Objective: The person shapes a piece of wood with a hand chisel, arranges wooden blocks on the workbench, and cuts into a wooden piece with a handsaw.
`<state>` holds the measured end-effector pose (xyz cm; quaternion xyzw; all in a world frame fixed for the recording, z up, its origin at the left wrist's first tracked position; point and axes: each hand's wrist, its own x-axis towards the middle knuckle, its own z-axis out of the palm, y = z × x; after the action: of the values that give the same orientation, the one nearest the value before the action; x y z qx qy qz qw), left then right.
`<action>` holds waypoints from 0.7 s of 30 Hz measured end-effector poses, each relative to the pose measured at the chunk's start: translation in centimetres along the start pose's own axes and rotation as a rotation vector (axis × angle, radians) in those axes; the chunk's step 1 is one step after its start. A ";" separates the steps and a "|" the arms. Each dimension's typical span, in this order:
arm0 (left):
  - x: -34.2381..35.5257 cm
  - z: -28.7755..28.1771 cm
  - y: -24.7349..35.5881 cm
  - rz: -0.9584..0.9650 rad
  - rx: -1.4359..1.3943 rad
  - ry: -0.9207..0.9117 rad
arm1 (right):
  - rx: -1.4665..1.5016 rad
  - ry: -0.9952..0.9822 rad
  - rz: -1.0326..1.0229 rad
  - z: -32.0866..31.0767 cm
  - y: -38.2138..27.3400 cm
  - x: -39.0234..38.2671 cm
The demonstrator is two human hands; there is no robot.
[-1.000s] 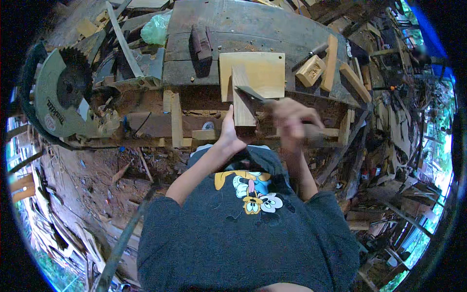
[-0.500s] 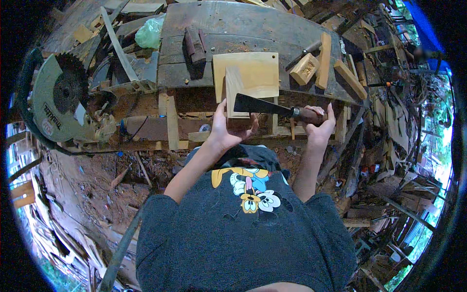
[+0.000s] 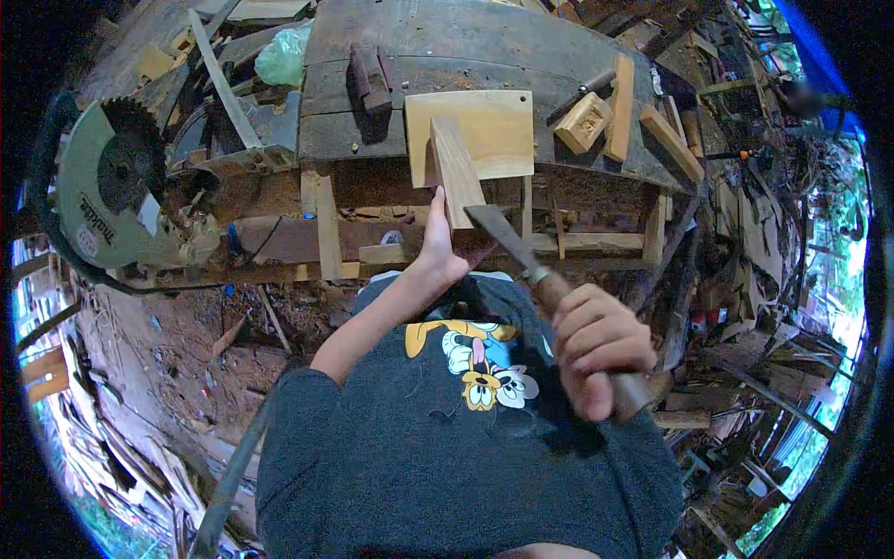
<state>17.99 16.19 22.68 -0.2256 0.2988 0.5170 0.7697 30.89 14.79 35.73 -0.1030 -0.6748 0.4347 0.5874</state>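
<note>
My left hand (image 3: 441, 250) is closed round the near end of a pale wooden block (image 3: 454, 168), its thumb along the left side and its other fingers mostly hidden underneath. The block's far end overlaps a flat wooden board (image 3: 506, 140) with a small hole in one corner. My right hand (image 3: 603, 340) is wrapped round the wooden handle of a broad-bladed knife (image 3: 501, 233), held in front of my shirt. Its dark blade slants up and left, with the tip at the block's near right corner; whether it touches I cannot tell.
A dark workbench (image 3: 456, 47) carries a brown wooden tool (image 3: 371, 79), a carved block (image 3: 584, 126) and light wood strips (image 3: 620, 107) (image 3: 672, 144). At left stands a circular saw (image 3: 116, 186) with an exposed toothed blade. A green plastic bag (image 3: 282, 58) and scrap wood lie around.
My right hand has come nearer to me and turned over, fingers now wrapped round the handle. The knife has swung from lying crosswise to slanting up and left. The block has shifted slightly.
</note>
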 end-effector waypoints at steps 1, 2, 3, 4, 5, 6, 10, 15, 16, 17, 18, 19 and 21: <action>-0.1 0.0 -0.1 0.006 0.034 0.042 | 0.046 -0.175 -0.022 -0.4 0.3 0.6; 0.0 -0.4 -0.2 0.004 0.027 0.042 | 0.053 -0.285 -0.014 -0.4 0.5 1.2; 0.5 -0.9 -0.5 0.016 0.057 0.002 | 0.023 -0.172 0.000 0.4 1.2 0.8; 0.9 -1.3 -0.7 0.029 0.087 -0.039 | -0.006 -0.059 0.013 1.0 2.3 -0.1; 0.7 -1.0 -0.7 0.065 0.051 -0.064 | -0.361 -0.159 0.188 0.4 3.7 -1.5; 0.6 -0.6 -0.9 0.092 0.021 -0.089 | -0.725 -0.250 0.361 -0.4 5.3 -2.7; 0.8 -0.5 -0.9 0.123 -0.018 -0.119 | -0.460 -0.141 0.317 0.0 10.3 0.1; 1.6 -1.8 -0.6 0.149 0.017 -0.082 | 0.207 -0.067 0.187 -0.1 8.1 0.0; 1.5 -1.7 -0.7 0.158 0.031 -0.067 | -0.033 -0.085 0.338 -0.3 9.1 -0.2; 1.1 -1.5 -0.7 0.134 0.008 -0.089 | -0.289 -0.026 0.319 0.5 9.8 0.3; 1.0 -1.5 -0.7 0.130 0.007 -0.089 | -0.545 0.031 0.293 1.4 10.7 0.9; 1.0 -1.5 -0.7 0.095 -0.029 -0.101 | -0.285 -0.027 0.411 1.5 11.5 1.6; 0.6 -1.7 0.0 0.075 -0.061 -0.146 | -0.327 -0.022 0.290 2.7 8.9 1.9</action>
<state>17.82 15.49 21.08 -0.1992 0.2343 0.5694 0.7624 24.65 20.15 30.96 -0.2882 -0.7209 0.4004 0.4868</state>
